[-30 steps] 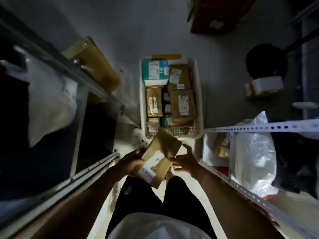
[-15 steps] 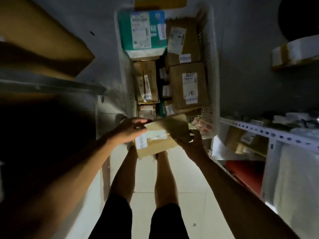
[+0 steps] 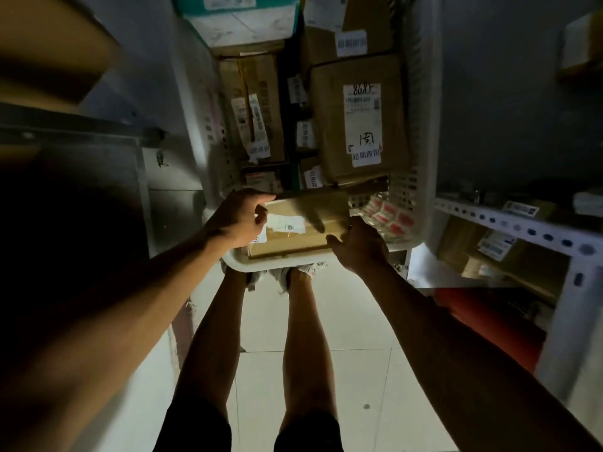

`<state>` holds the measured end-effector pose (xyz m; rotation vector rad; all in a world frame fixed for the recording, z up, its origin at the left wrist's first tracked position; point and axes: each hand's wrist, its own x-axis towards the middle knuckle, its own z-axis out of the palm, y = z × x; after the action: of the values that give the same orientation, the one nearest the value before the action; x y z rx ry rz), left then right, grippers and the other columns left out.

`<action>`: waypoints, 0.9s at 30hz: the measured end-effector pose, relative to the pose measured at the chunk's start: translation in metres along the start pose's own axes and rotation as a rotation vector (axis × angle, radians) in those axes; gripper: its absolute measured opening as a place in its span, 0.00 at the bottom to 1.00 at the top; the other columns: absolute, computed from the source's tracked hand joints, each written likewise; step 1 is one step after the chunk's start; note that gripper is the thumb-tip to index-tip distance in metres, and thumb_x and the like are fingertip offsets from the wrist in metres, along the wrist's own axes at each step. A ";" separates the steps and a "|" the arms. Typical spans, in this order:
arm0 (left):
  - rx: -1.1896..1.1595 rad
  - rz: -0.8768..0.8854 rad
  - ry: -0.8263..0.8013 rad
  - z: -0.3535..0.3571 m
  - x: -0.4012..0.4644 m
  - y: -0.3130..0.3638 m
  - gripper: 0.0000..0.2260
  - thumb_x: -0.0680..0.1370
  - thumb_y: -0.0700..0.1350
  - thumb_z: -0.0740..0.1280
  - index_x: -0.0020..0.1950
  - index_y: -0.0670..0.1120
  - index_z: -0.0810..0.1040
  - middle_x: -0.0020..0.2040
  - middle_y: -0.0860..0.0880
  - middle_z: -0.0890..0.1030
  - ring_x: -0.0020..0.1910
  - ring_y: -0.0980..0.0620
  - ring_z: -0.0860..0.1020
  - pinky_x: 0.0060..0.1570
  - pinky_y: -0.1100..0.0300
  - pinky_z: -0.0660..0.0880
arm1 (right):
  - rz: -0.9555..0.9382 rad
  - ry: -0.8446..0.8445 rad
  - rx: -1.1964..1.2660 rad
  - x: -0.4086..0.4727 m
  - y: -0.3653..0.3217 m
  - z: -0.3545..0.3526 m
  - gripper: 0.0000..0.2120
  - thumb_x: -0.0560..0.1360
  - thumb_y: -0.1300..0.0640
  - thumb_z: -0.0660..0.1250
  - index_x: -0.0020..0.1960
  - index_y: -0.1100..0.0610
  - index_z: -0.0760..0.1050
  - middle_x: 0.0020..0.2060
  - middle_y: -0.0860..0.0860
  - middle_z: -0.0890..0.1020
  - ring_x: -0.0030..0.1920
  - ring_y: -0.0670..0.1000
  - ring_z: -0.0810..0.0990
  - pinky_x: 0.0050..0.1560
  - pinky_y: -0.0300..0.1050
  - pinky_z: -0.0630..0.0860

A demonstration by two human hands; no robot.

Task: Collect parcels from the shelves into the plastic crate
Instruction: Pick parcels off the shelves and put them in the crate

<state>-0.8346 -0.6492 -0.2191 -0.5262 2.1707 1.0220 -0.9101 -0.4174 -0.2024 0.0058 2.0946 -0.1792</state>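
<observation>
A brown cardboard parcel (image 3: 303, 223) with a white label sits at the near end of the white plastic crate (image 3: 421, 132), just inside its rim. My left hand (image 3: 239, 220) grips the parcel's left end, fingers curled over its top edge. My right hand (image 3: 357, 243) holds its right end, with the thumb on the parcel's top. The crate holds several other parcels, among them a large brown box (image 3: 360, 119) with a handwritten label and a teal and white box (image 3: 241, 17) at the far end.
A white metal shelf rack (image 3: 522, 223) with boxes stands to the right, close beside the crate. A dark metal shelf (image 3: 75, 132) with a brown parcel runs along the left. My legs stand on pale floor tiles (image 3: 326, 370) just before the crate.
I have bent down and the parcel has gone from chest height into the crate's near end. Both hands still hold it.
</observation>
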 end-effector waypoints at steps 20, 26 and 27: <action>-0.182 -0.065 0.006 0.065 0.074 0.062 0.18 0.79 0.39 0.70 0.69 0.47 0.78 0.61 0.46 0.83 0.60 0.52 0.81 0.61 0.65 0.73 | 0.147 0.151 -0.202 0.039 0.042 -0.019 0.34 0.81 0.34 0.57 0.72 0.62 0.70 0.66 0.63 0.74 0.67 0.64 0.72 0.61 0.53 0.73; -0.326 -0.160 0.104 0.084 0.093 0.071 0.12 0.79 0.40 0.71 0.62 0.46 0.81 0.62 0.46 0.82 0.61 0.52 0.80 0.60 0.61 0.77 | 0.016 0.079 -0.221 0.053 0.036 -0.013 0.36 0.79 0.46 0.64 0.82 0.48 0.51 0.76 0.61 0.61 0.75 0.66 0.63 0.65 0.62 0.72; -0.361 -0.162 0.136 0.087 0.094 0.073 0.11 0.78 0.40 0.72 0.60 0.45 0.82 0.60 0.47 0.83 0.58 0.53 0.81 0.59 0.60 0.78 | 0.014 0.061 -0.213 0.057 0.036 -0.011 0.37 0.79 0.46 0.64 0.82 0.47 0.49 0.76 0.61 0.59 0.76 0.67 0.60 0.67 0.64 0.70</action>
<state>-0.9083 -0.5431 -0.2897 -0.9476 2.0246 1.3274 -0.9461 -0.3848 -0.2504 -0.1028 2.1641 0.0539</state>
